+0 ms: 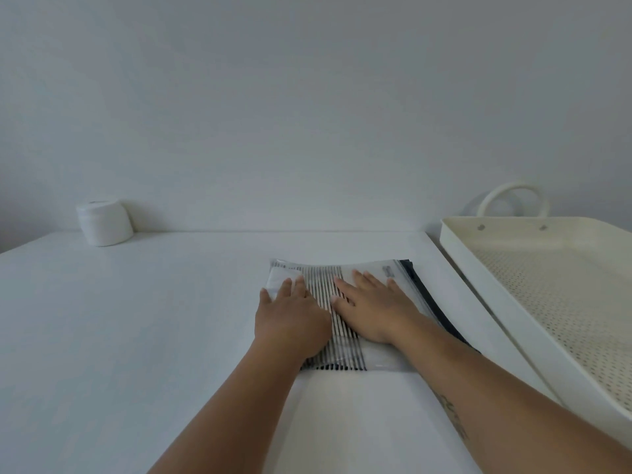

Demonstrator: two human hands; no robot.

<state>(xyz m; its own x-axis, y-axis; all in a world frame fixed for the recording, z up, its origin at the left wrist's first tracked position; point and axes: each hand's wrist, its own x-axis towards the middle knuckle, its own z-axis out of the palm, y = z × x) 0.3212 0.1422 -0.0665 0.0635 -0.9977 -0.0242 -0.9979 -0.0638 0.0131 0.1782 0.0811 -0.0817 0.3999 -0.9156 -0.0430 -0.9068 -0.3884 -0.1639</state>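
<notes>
Two bare forearms reach in from the near edge, and both hands lie palm down on a clear zip bag (374,267). The left hand (292,316) covers the bag's left side and the right hand (371,309) its middle. The fingers (359,280) of both are straight and slightly spread, gripping nothing; the pose suggests pressing air out and flattening the contents before sealing. Inside is a folded black-and-white striped cloth (323,282), visible between the hands. A dark zip strip (419,285) runs along the bag's right edge, away from both palms.

The bag lies flat on a white bench (136,319), towards its right side. Just beside it, to the right, sits a cream tray (516,319) with a perforated floor and a loop handle (513,189), probably where the packed bag belongs. Well apart, at the far left against the wall, stands a white jar (104,222).
</notes>
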